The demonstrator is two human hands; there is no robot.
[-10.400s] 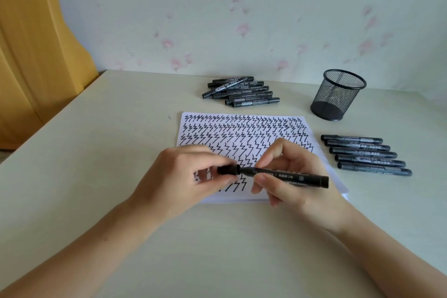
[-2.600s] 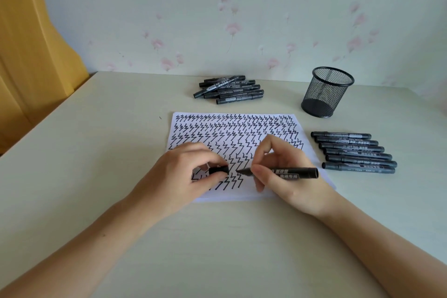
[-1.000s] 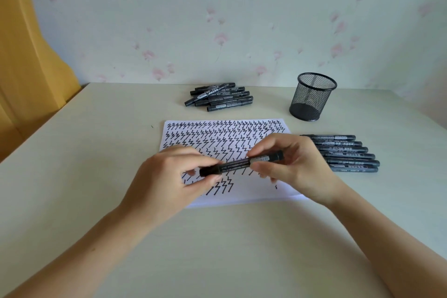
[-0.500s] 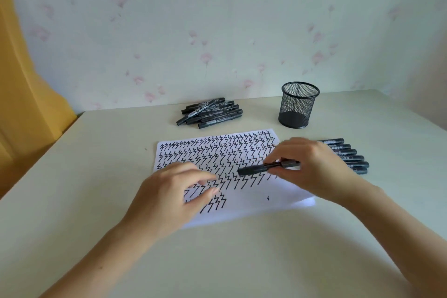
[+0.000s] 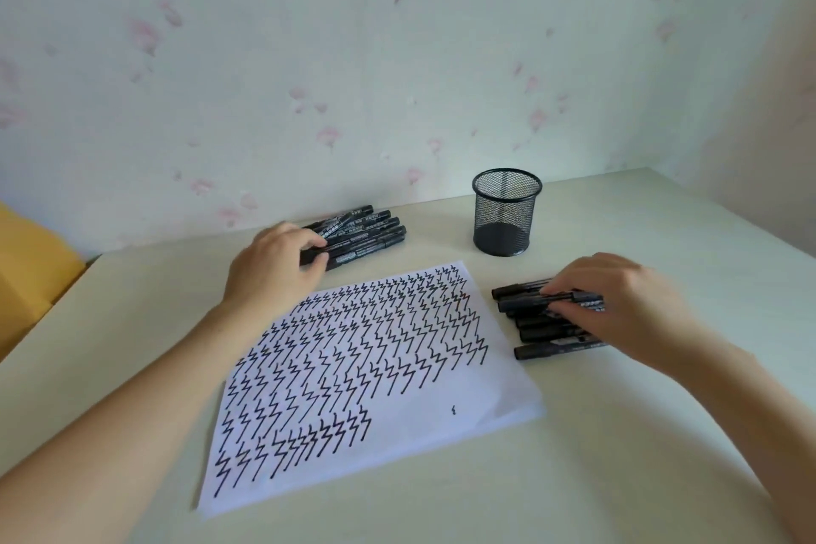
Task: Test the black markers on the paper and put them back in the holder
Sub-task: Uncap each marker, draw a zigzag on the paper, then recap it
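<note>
A person's right hand (image 5: 618, 300) pinches a light, rigid, slick-barrelled black marker (image 5: 536, 299) mid-barrel over the row right of the paper (image 5: 494, 402), while the left hand (image 5: 276, 267) curls onto the far pile (image 5: 366, 234), its grip unclear, beside the empty mesh holder (image 5: 507, 212).

Black zigzag rows are seen across the white paper (image 5: 477, 393) between the two hands — black markers (image 5: 366, 234) with pale label print under the left hand (image 5: 273, 269); a black mesh holder (image 5: 506, 212) beyond the right hand (image 5: 618, 300).
</note>
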